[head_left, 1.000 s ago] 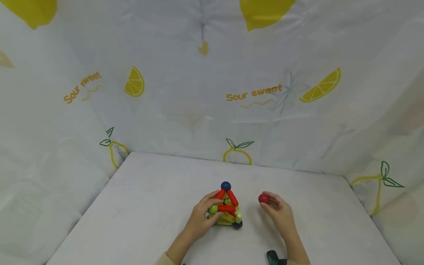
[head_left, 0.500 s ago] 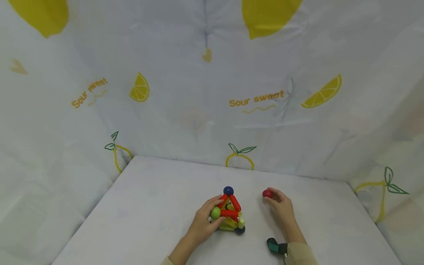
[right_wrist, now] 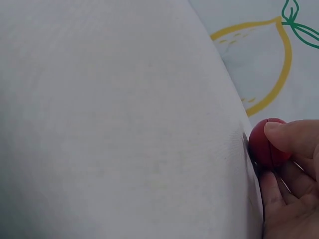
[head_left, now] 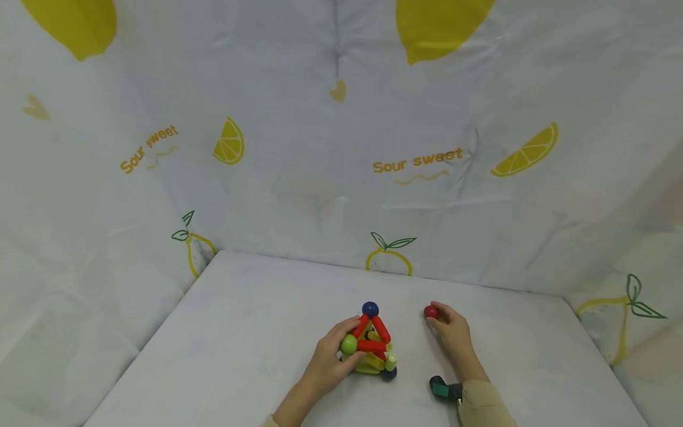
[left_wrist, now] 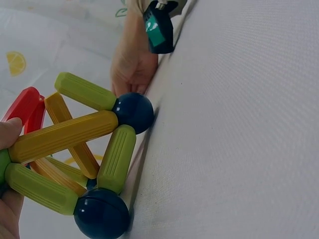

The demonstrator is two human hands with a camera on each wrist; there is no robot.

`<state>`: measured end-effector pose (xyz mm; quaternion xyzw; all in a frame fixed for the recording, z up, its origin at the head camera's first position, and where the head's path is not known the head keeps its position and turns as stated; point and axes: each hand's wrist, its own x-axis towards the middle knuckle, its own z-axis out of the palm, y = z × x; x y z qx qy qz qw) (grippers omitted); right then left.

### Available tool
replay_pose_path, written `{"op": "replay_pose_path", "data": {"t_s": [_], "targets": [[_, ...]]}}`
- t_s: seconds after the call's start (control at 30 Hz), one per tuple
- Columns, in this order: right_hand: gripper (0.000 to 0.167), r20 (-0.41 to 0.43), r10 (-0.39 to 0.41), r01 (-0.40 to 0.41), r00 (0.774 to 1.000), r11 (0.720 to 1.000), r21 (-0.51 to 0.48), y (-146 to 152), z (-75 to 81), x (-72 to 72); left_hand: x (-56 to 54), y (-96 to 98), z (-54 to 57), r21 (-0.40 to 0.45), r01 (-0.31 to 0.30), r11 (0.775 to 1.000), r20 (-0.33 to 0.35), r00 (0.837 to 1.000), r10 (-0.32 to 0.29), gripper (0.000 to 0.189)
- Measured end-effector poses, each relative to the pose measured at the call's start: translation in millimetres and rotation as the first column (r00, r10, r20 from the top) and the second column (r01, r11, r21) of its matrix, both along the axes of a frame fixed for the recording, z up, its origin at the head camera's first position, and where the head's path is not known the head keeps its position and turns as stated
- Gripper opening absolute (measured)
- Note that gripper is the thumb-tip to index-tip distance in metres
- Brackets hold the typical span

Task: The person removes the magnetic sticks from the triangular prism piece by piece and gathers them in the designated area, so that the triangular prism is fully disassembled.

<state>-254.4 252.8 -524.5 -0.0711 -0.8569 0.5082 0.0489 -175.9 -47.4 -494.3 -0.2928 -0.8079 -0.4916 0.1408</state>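
Observation:
My left hand (head_left: pixel 328 360) holds the left side of a frame built from magnetic rods and balls (head_left: pixel 372 346), thumb and fingers around its green ball (head_left: pixel 349 344). A blue ball (head_left: pixel 370 309) tops the frame, joined to red rods. In the left wrist view, yellow rods (left_wrist: pixel 65 137) and green rods meet dark blue balls (left_wrist: pixel 133 113) low on the frame. To the right, apart from it, my right hand (head_left: pixel 453 333) pinches a red ball (head_left: pixel 430 312) between thumb and fingers. The right wrist view has this red ball (right_wrist: pixel 262 144) at the tabletop, partly covered by the thumb.
The white table (head_left: pixel 256 320) runs back to a hanging lemon-print cloth (head_left: pixel 299 196). A dark wrist camera (head_left: pixel 444 388) with a green patch sits by the right sleeve (head_left: pixel 482 403).
My right hand has carried the red ball a little away from the frame and down to the table. The left hand keeps its hold. The head view has shifted slightly.

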Motion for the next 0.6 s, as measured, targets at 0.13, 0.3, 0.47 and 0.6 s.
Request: {"op": "replay_pose_path", "data": {"t_s": [0.13, 0.3, 0.47, 0.6], "targets": [[0.051, 0.008, 0.005, -0.005, 1.000, 1.000, 0.006, 2.1, -0.7, -1.2, -1.2, 0.5, -0.8, -0.013, -0.005, 1.000, -0.018, 1.000, 0.005, 0.053], [0.055, 0.028, 0.006, -0.005, 1.000, 1.000, -0.028, 2.3, -1.0, -0.2, -0.5, 1.0, -0.6, -0.002, -0.008, 1.000, -0.004, 1.000, 0.008, 0.053], [0.058, 0.041, -0.004, 0.006, 0.999, 0.998, -0.059, 1.4, 1.8, 4.1, 1.9, 1.1, 0.8, 0.007, -0.008, 1.000, 0.021, 1.000, 0.008, 0.054], [0.059, 0.042, -0.005, 0.008, 0.999, 0.997, -0.075, 2.8, 9.1, 12.4, 2.2, 0.3, 2.2, 0.010, -0.013, 1.000, 0.007, 1.000, 0.013, 0.054]]}}
